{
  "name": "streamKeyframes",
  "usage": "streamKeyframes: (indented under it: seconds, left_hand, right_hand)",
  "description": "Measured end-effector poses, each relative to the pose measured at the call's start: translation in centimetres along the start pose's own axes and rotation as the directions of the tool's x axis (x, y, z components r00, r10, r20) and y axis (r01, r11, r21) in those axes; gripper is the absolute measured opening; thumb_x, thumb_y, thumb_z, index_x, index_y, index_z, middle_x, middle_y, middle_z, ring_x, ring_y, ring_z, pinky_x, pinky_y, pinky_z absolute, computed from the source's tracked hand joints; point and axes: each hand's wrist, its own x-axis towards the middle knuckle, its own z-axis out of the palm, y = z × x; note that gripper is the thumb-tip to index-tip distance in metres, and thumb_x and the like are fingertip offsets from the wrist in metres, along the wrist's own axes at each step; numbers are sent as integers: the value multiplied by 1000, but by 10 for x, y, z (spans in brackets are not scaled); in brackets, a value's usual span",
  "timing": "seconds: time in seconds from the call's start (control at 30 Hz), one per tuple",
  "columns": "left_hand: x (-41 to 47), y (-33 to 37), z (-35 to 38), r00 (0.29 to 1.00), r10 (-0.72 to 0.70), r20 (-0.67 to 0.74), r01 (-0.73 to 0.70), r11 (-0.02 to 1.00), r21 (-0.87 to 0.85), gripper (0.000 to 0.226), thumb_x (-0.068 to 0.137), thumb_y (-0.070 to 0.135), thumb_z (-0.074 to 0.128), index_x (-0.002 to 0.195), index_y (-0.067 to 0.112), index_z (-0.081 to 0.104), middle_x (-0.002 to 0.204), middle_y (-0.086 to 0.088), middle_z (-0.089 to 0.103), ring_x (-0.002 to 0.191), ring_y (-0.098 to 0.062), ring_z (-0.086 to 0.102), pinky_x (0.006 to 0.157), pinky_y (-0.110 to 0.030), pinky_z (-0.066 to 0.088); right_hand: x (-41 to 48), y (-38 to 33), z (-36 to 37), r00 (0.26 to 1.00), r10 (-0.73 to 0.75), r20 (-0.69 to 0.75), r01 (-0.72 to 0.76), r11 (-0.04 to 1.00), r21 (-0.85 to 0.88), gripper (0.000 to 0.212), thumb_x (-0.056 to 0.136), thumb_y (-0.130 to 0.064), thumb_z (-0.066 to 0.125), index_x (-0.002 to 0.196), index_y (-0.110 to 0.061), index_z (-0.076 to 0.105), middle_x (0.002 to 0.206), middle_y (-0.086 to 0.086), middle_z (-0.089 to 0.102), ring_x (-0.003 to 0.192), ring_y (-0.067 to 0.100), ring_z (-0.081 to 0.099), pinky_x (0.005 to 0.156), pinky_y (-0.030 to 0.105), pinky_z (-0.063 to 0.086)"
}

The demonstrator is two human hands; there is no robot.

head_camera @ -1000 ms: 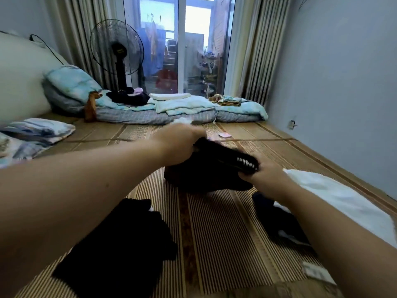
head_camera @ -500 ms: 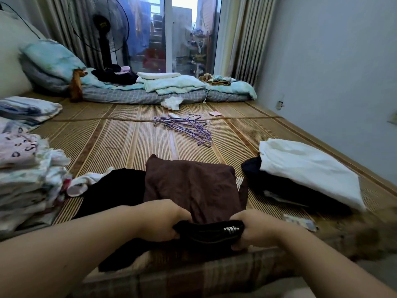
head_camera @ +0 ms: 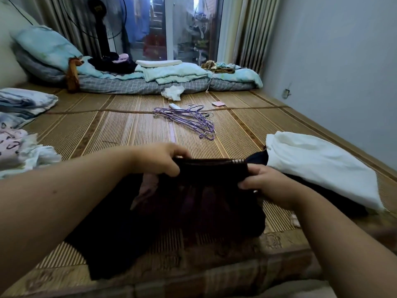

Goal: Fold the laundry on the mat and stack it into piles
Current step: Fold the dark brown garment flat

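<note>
Near the front edge of the mat (head_camera: 120, 127), a dark garment (head_camera: 210, 175) is held up by its upper edge between both hands.

Left hand (head_camera: 158, 159): the forearm is extended from the lower left and the knuckles are turned upward. The fingers are curled over the far side of the edge, and the thumb is pressed on the near side.

Right hand (head_camera: 267, 183): the forearm is brought in from the lower right with the wrist bent inward. The edge is pinched between the thumb and curled fingers. This hand is held slightly lower than the left one.

The edge is drawn taut between the hands, and the rest of the garment is draped down toward the mat. Its boundary against a black garment (head_camera: 111, 229) spread at the lower left cannot be told.

A white folded garment (head_camera: 318, 166) is laid on a dark one just beside the right hand. A stack of pale clothes (head_camera: 19, 151) is seen at the left edge. Purple hangers (head_camera: 189, 120) are scattered on the mat beyond the hands. Bedding (head_camera: 171, 82) is piled at the far end.
</note>
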Motion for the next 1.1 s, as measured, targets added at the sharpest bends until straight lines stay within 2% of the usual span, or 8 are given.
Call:
streamKeyframes:
  seconds: [0.1, 0.2, 0.4, 0.63, 0.8, 0.9, 1.0, 1.1]
  left_hand:
    - [49, -9, -24, 942, -27, -334, -5, 995, -97, 42, 81, -3, 62, 111, 26, 60, 108, -14, 69, 78, -21, 68, 70, -34, 60]
    - [94, -23, -23, 818, -68, -571, 72, 997, -15, 49, 85, 17, 69, 129, 30, 53, 135, -9, 57, 116, -23, 59, 92, -28, 47]
    - [130, -76, 38, 923, -334, -191, 382, 738, 555, 75, 81, 75, 46, 147, 48, 23, 163, 1, -1, 148, -33, 7, 114, -59, 13]
    - [134, -126, 67, 862, -492, -122, 461, 663, 590, 77, 82, 81, 31, 146, 56, -3, 162, 0, -15, 147, -36, -10, 114, -61, 5]
    - [138, -126, 64, 869, -488, -81, 449, 710, 542, 76, 83, 78, 39, 146, 57, 4, 162, -2, -10, 147, -39, -6, 114, -61, 7]
    - [128, -117, 45, 914, -381, -141, 406, 871, 275, 65, 86, 61, 56, 145, 45, 35, 160, -6, 19, 147, -27, 16, 117, -38, 17]
    - [105, -110, 24, 883, -275, -381, 302, 953, 13, 46, 91, 36, 63, 135, 27, 55, 130, 2, 58, 119, -14, 53, 91, -19, 34]
    - [82, -111, 12, 838, -310, -449, 273, 951, -148, 37, 91, 29, 62, 128, 24, 61, 122, 3, 62, 109, -13, 57, 94, -25, 41]
  right_hand:
    - [50, -1, -9, 963, 47, -267, -16, 993, 120, 24, 89, -8, 60, 113, -8, 63, 113, 20, 69, 101, 36, 67, 94, 48, 53]
    - [95, 11, -6, 876, 48, -481, -147, 974, -172, 47, 92, -31, 60, 135, -17, 50, 132, 11, 59, 117, 28, 58, 100, 37, 45]
    - [127, 65, 29, 982, 13, -188, -139, 725, -675, 67, 92, -54, 50, 151, -37, 23, 161, -2, 20, 147, 21, 19, 117, 52, 20]
    - [145, 107, 48, 984, 148, -104, -170, 557, -813, 73, 89, -73, 34, 151, -48, 6, 163, -5, -11, 149, 21, -13, 114, 61, 4]
    - [150, 101, 42, 970, 231, -73, -190, 535, -823, 73, 88, -72, 36, 151, -48, 8, 163, -5, -11, 149, 22, -13, 113, 62, 3]
    - [145, 82, 51, 970, 209, -126, -225, 569, -791, 77, 88, -70, 42, 152, -40, 12, 164, 0, -2, 150, 24, -8, 114, 61, 0]
    - [131, 59, 94, 993, -99, -64, 9, 609, -793, 82, 87, -58, 52, 153, -24, 18, 162, 2, 15, 150, 20, 4, 117, 53, 5]
    - [131, 46, 153, 986, -104, 127, 163, 540, -825, 89, 88, -42, 56, 155, -16, 3, 162, 10, 6, 150, 29, 1, 117, 55, 5]
